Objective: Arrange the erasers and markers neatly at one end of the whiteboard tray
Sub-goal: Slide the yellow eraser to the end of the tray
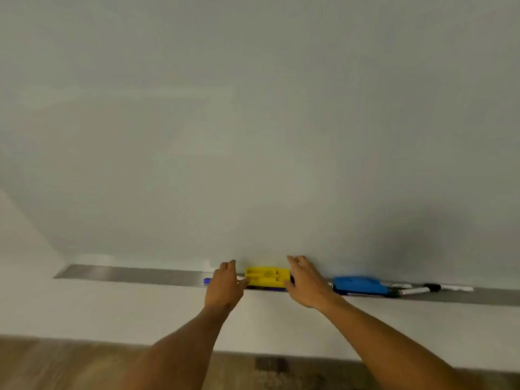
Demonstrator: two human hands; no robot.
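Note:
A yellow eraser (266, 276) lies on the grey whiteboard tray (126, 274), near its middle. My left hand (223, 285) touches the eraser's left end and my right hand (305, 282) its right end, fingers spread on both. A purple marker (207, 280) pokes out to the left from behind my left hand. Further right on the tray lies a blue eraser (358, 285). Beside and under it lie black-capped markers (416, 290) and one more marker (450, 287) at the far right.
The whiteboard (253, 122) fills the view above the tray. The tray's left end (64, 273) holds nothing. Below are a pale wall (112, 311) and a wooden floor (56, 364).

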